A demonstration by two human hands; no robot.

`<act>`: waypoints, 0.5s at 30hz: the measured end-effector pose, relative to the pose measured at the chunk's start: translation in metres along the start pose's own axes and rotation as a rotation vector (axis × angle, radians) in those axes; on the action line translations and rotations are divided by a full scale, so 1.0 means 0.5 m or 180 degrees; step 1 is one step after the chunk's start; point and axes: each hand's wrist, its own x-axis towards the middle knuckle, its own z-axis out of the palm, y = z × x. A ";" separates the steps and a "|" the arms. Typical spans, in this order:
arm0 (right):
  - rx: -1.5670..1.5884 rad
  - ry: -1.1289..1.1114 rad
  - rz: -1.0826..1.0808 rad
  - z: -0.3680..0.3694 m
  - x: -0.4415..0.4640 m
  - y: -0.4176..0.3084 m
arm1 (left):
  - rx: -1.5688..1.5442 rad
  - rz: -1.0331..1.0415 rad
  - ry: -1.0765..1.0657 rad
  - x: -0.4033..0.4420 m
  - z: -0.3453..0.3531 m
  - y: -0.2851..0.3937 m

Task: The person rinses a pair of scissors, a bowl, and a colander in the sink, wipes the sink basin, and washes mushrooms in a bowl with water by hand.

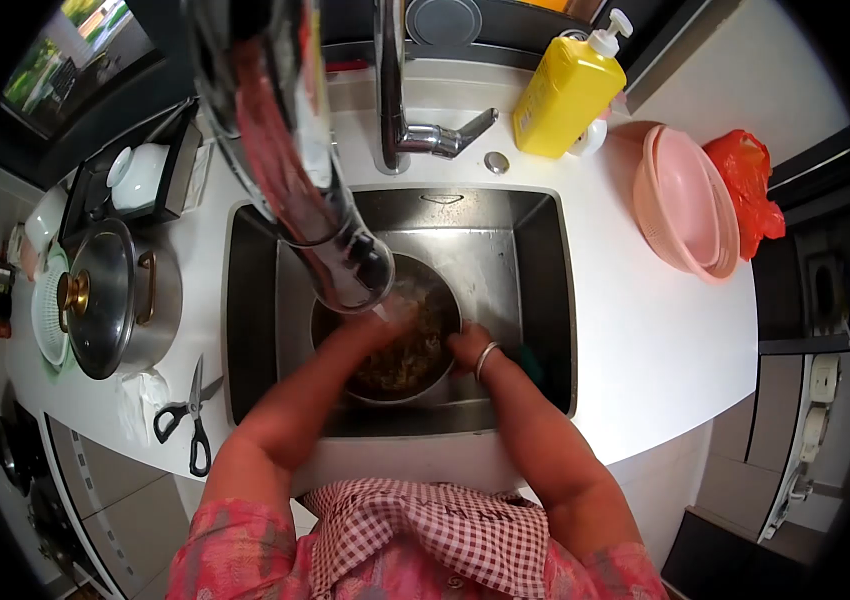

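Note:
A round metal pot (450, 300) stands in the steel sink, holding murky water and brownish-green bits (400, 365) too small to name. My left hand (392, 318) reaches into it; motion blur and the faucet head partly hide its fingers. At the pot's right rim my right hand (467, 346), with a bangle on the wrist, is closed on the edge. Directly above my left hand hangs the chrome faucet head (357, 272), large and close to the camera.
The sink (545, 300) surrounds the pot. To its left are scissors (192, 410), a lidded pot (130, 300) and a dish rack (185, 160). Behind are a second tap (392, 100) and a yellow pump bottle (567, 95). Pink baskets (685, 205) and a red bag (745, 185) stand right.

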 end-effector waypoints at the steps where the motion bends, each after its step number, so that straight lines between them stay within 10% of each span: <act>1: -0.0050 0.0005 -0.0048 0.001 0.006 0.006 | -0.0012 -0.0024 -0.0008 -0.018 -0.036 0.015; 4: 0.0125 -0.0001 0.0075 -0.006 -0.024 -0.028 | 0.1335 0.0725 0.0643 -0.083 -0.049 0.001; 10: -0.0226 0.0040 -0.0040 -0.019 -0.057 -0.066 | 0.0584 -0.0041 -0.0533 0.059 0.108 -0.112; 15: -0.0391 0.0088 0.0243 -0.033 -0.092 -0.113 | 0.0821 0.0162 0.0443 0.016 0.063 -0.035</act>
